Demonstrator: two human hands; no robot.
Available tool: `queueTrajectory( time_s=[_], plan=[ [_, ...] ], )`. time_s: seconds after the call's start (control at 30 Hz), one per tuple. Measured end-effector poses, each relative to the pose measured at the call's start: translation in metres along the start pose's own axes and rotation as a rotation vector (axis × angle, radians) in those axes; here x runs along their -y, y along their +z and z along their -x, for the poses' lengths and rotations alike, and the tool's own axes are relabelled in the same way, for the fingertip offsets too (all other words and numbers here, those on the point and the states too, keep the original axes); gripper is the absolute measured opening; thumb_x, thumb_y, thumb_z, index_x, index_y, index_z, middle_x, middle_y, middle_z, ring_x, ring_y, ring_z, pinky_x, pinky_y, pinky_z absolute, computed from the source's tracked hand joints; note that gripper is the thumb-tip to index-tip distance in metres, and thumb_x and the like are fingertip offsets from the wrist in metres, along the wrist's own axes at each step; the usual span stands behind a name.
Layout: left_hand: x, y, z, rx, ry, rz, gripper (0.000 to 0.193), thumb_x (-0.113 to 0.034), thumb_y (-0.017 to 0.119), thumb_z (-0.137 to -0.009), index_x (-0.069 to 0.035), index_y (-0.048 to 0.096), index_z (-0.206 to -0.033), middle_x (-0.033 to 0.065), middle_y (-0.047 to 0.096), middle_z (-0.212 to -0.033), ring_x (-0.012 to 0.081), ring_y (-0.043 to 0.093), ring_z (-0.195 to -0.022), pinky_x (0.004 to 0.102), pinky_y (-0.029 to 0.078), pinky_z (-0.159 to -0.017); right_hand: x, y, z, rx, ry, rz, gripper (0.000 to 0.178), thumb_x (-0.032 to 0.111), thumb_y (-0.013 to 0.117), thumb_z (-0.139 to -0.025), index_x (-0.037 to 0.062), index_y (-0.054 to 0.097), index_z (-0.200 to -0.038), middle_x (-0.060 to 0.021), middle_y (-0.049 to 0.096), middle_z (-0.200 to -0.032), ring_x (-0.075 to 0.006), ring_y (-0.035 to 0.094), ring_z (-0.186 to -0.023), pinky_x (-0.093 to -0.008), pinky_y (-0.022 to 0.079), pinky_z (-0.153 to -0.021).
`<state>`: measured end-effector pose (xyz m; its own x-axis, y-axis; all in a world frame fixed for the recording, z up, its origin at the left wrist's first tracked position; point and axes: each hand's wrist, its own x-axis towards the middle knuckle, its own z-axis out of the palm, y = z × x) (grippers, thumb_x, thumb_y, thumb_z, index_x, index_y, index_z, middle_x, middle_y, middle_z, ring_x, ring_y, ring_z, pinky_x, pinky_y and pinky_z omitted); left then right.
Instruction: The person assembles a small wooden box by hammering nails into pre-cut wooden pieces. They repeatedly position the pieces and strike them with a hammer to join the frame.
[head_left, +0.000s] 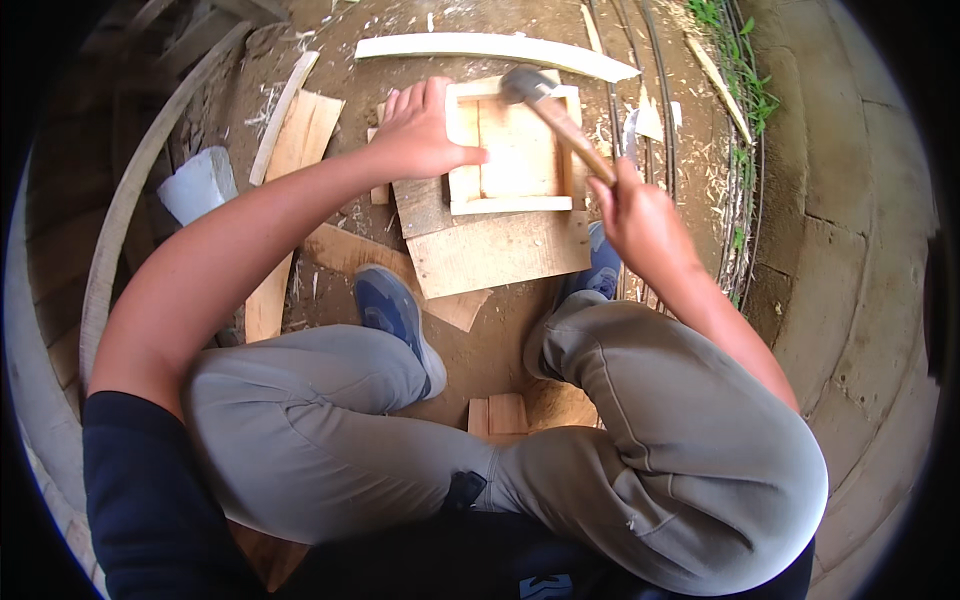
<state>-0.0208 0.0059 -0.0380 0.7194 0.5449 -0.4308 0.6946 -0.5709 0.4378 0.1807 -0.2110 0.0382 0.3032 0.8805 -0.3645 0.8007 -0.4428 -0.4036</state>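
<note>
A shallow, pale wooden box (512, 205) with raised walls lies on boards in front of me, its inside facing up. My left hand (422, 135) grips its left wall, with the thumb over the rim and the fingers on the outer side. In my right hand (645, 222), closed round the wooden handle, is a hammer (568, 128). Its dark metal head appears over the far right part of the box; whether it touches the rim I cannot tell. Below the box, a flat plank (500, 258) reaches toward my feet. No nail can be made out.
A long pale strip (490, 47) lies beyond the box. Loose boards (300, 135) and a whitish block (200, 185) are at the left. Metal rods (668, 110) run along the right, beside a stone-like ledge (830, 280). Shavings litter the dirt floor; my shoes flank the plank.
</note>
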Motion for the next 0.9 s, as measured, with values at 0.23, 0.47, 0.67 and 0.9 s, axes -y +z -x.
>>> queueTrajectory(
  time_s=[0.23, 0.47, 0.67, 0.9],
  plan=[
    [-0.004, -0.005, 0.004, -0.028, 0.01, -0.005, 0.105, -0.061, 0.076, -0.074, 0.001, 0.029, -0.145, 0.0247, 0.04, -0.144, 0.0378, 0.033, -0.14, 0.048, 0.02, -0.119, 0.022, -0.045, 0.006, -0.355, -0.01, -0.246, 0.029, 0.03, 0.057, -0.105, 0.0016, 0.057, -0.097, -0.0137, 0.057, -0.06, -0.0259, 0.058, -0.053, -0.0415, 0.043, -0.048],
    [-0.013, -0.012, -0.005, -0.135, 0.018, 0.239, 0.077, -0.061, 0.067, -0.086, -0.006, 0.049, -0.137, 0.0243, 0.045, -0.141, 0.0378, 0.037, -0.138, 0.0503, 0.032, -0.114, -0.004, -0.061, 0.012, -0.472, 0.139, -0.688, 0.033, 0.036, 0.057, -0.106, 0.0063, 0.058, -0.092, 0.0049, 0.047, -0.063, -0.0032, 0.04, -0.052, -0.0237, 0.031, -0.046],
    [-0.027, -0.02, -0.033, 0.008, -0.182, 0.285, 0.072, -0.066, 0.063, -0.089, -0.007, 0.056, -0.13, 0.0219, 0.052, -0.134, 0.0359, 0.041, -0.136, 0.0468, 0.034, -0.113, -0.024, -0.039, 0.023, -0.353, 0.324, -0.964, 0.033, 0.036, 0.06, -0.105, 0.005, 0.062, -0.095, 0.0066, 0.046, -0.065, -0.0026, 0.04, -0.056, -0.0238, 0.031, -0.048],
    [-0.02, -0.012, -0.038, 0.023, -0.168, 0.392, 0.068, -0.064, 0.064, -0.088, -0.007, 0.058, -0.126, 0.0214, 0.053, -0.134, 0.0354, 0.045, -0.133, 0.0465, 0.036, -0.11, -0.033, -0.029, 0.028, -0.316, 0.342, -0.911, 0.038, 0.037, 0.06, -0.105, 0.0036, 0.06, -0.088, 0.004, 0.047, -0.064, -0.0053, 0.043, -0.057, -0.0272, 0.035, -0.05]
  ],
)
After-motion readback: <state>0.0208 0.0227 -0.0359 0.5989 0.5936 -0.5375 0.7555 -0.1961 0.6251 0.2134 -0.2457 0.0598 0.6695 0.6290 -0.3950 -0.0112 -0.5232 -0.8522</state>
